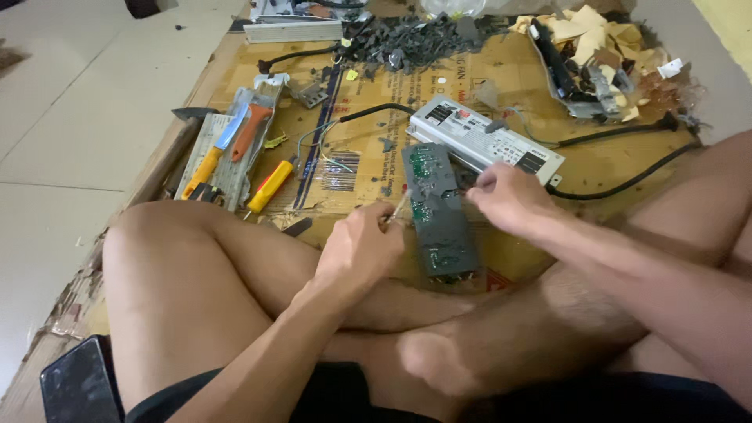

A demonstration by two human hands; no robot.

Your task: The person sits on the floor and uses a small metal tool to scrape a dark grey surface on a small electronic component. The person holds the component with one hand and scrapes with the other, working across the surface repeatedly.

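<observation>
A long dark circuit board (pixel 439 210) lies on the cardboard sheet (pixel 368 94) in front of my crossed legs. My left hand (pixel 362 244) is closed around a thin pale tool whose tip touches the board's left edge. My right hand (pixel 507 196) pinches something small at the board's right edge, fingers closed; what it grips is too small to tell. Just behind the board lies a silver metal power-supply case (pixel 486 139) with black cables coming out of it.
Left of the board lie a yellow-handled screwdriver (pixel 270 186), an orange-handled tool (pixel 249 131) and a blue-and-yellow tool (pixel 215 153). Dark scrap pieces (pixel 411 37) and torn paper (pixel 595 39) pile at the back. A dark phone (pixel 78 385) lies by my left thigh.
</observation>
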